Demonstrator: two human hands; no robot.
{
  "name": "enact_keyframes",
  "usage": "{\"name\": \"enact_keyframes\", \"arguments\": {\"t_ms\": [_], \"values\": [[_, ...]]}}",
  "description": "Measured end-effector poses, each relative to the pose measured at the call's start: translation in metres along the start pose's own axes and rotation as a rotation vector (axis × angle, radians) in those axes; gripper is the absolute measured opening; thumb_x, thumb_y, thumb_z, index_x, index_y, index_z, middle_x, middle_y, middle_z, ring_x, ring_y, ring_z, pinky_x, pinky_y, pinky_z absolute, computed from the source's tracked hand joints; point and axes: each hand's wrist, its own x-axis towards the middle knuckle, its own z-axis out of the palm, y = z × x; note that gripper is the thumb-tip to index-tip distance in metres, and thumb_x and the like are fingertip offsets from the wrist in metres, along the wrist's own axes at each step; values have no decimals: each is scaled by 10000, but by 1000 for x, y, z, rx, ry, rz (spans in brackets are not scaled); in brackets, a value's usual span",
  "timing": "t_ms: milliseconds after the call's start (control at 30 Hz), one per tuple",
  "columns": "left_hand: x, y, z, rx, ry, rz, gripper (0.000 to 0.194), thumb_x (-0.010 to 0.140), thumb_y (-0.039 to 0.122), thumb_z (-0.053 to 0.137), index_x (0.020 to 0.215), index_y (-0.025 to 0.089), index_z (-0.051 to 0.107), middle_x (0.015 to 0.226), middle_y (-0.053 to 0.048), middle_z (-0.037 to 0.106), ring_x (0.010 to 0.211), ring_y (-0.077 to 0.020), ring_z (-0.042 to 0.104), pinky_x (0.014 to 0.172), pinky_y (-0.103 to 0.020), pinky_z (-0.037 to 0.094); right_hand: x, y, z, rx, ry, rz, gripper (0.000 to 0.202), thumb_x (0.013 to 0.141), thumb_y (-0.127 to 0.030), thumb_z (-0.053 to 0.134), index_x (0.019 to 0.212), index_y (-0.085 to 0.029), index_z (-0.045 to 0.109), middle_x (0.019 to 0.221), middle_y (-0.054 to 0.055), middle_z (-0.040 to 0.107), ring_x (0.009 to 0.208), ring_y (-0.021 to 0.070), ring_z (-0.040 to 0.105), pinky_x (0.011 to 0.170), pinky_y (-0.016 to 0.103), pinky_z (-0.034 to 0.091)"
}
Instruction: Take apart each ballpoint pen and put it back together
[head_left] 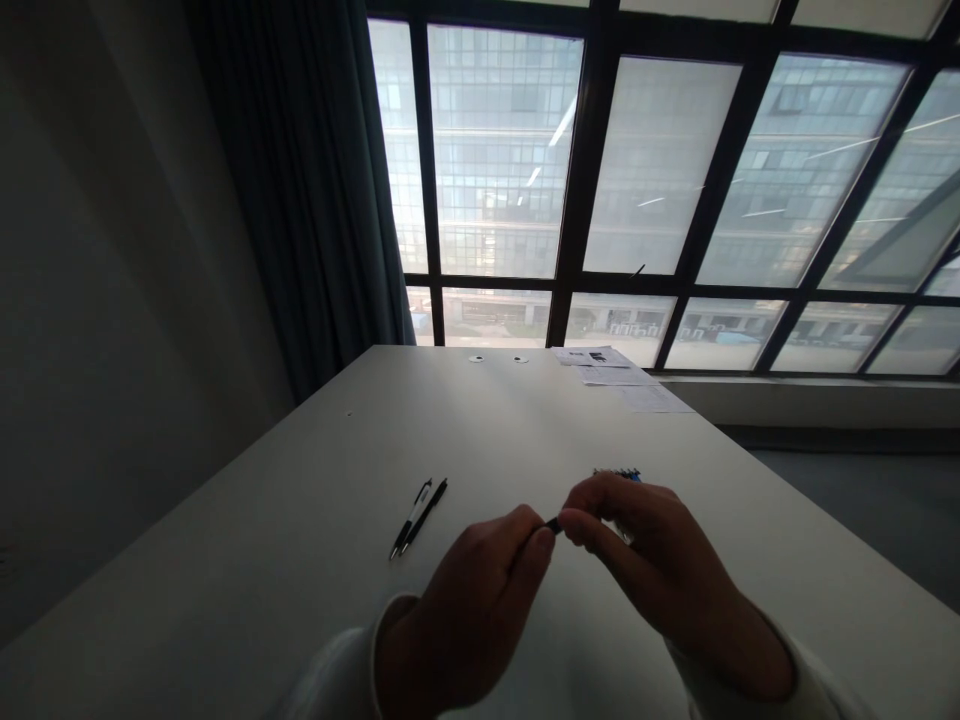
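Note:
Over the near part of the white table (480,430), my left hand (484,585) is closed around a small dark, pen-like piece (554,524). Its tip shows between my two hands. The thumb and index finger of my right hand (652,550) pinch the other end of it. Most of the piece is hidden by my fingers. Left of my hands, two pens lie side by side: a black and white pen (411,520) and a black pen (424,516). Behind my right hand, a cluster of small parts (619,474), some blue, is partly hidden.
Printed sheets of paper (615,372) lie at the far right of the table. Two small round fittings (476,359) are near the far edge. A dark curtain (322,200) hangs at the left, and large windows stand beyond the table.

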Motion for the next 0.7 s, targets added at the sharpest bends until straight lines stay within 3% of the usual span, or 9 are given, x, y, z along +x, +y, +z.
{"name": "enact_keyframes", "arguments": {"t_ms": [100, 200, 300, 367, 467, 567, 700], "values": [[2, -2, 1, 12, 18, 5, 371, 1016, 439, 338, 732, 212, 412, 648, 51, 421, 585, -121, 361, 582, -288, 285, -1, 0, -1, 21, -44, -79, 80, 943, -210, 597, 981, -202, 667, 839, 22, 683, 751, 133, 622, 694, 254, 494], [3, -3, 1, -5, 18, 18, 369, 1015, 437, 344, 726, 213, 398, 633, 56, 402, 565, -117, 345, 567, -288, 275, -1, 1, -1, 37, -7, -81, 204, 922, -211, 636, 1125, -220, 642, 952, 32, 702, 842, 145, 646, 754, 259, 517], [3, -6, 0, 9, 12, 20, 364, 1016, 426, 348, 723, 214, 389, 625, 57, 400, 557, -117, 341, 568, -294, 268, 0, 2, 0, 6, 49, -38, 62, 897, -239, 678, 947, -205, 662, 801, 4, 679, 709, 124, 621, 658, 245, 494], [3, -7, 0, 31, 12, 20, 362, 1018, 421, 345, 725, 214, 387, 628, 56, 403, 563, -118, 348, 581, -298, 266, 0, 2, 0, -1, 17, -54, 69, 914, -221, 649, 849, -199, 652, 743, -4, 650, 666, 114, 596, 629, 244, 475], [2, -9, 1, 40, 4, 19, 361, 1020, 425, 335, 732, 215, 391, 634, 55, 407, 573, -120, 354, 589, -301, 265, -1, 2, 0, 53, -30, -82, 61, 931, -196, 611, 964, -211, 661, 876, 26, 682, 792, 143, 634, 725, 267, 512], [1, -7, 0, 27, -2, 16, 368, 1021, 435, 327, 734, 215, 393, 637, 54, 415, 573, -120, 358, 586, -301, 267, -2, 4, 3, 111, -2, -11, 197, 913, -244, 651, 1109, -224, 638, 971, 48, 701, 860, 172, 656, 763, 294, 541], [1, -4, -1, 37, 9, 5, 393, 1020, 445, 327, 708, 213, 382, 611, 59, 389, 555, -116, 356, 579, -304, 262, -1, 6, 3, 56, 15, 70, 107, 891, -304, 686, 862, -204, 659, 743, 7, 667, 665, 138, 604, 615, 267, 499]]}}
